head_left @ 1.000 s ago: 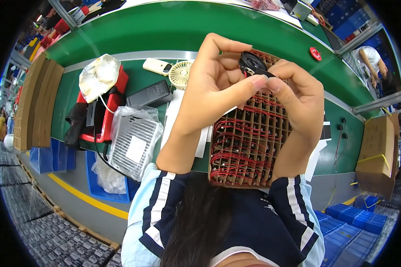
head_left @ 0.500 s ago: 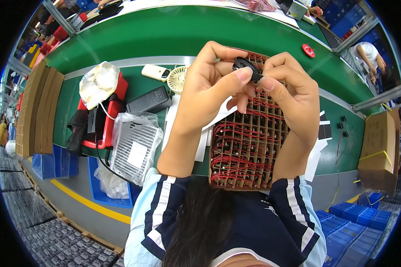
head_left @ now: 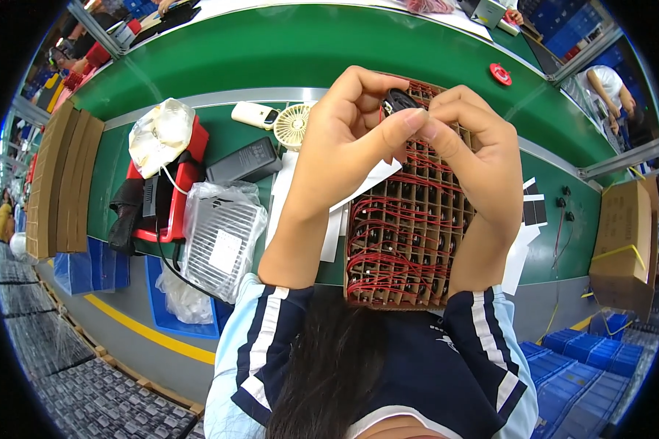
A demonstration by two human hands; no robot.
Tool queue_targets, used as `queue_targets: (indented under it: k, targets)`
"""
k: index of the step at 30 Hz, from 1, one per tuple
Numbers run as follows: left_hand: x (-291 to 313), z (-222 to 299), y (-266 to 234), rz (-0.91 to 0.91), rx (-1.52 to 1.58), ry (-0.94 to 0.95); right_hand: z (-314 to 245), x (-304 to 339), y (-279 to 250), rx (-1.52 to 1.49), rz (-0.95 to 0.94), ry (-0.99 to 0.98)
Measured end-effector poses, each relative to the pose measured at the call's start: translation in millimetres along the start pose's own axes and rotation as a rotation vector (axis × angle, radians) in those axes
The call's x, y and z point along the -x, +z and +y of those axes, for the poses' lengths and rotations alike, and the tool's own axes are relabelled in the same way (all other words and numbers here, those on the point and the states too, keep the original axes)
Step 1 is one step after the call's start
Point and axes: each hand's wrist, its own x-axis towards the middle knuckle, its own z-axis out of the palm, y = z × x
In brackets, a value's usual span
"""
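The left hand [head_left: 355, 139] is pinching one black round part [head_left: 399, 101] between thumb and curled fingers, and the part's lower side is hiding behind the thumb. The right hand [head_left: 479, 150] is holding its thumb and forefinger nearly together just beside it; whatever is sitting between those tips is hidden, so I cannot tell whether they are gripping anything. Below the fingers, one divided carton [head_left: 397, 304] is lying, red wires [head_left: 381, 260] looping over its cells (too tangled to count), the hands covering its far end. Left of the fingers, one cream fan [head_left: 293, 126] and one black box [head_left: 245, 161] are lying; farther left, one red bin [head_left: 200, 139] is standing, partly covered. Well to their right, three small black pieces [head_left: 561, 203] are lying.
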Motion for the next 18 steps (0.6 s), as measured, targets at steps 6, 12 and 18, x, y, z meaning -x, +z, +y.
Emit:
queue_targets:
  k: [6, 12, 18]
  targets:
    - [3, 4, 5, -0.008, 0.167, -0.040, 1, -1, -4, -0.126, -0.030, 0.065]
    - [-1, 3, 6, -0.023, 0.239, -0.098, 0, -2, -7, -0.147, -0.019, 0.048]
    - [0, -4, 9, 0.025, 0.098, 0.014, 4, -1, -1, 0.072, 0.038, -0.003]
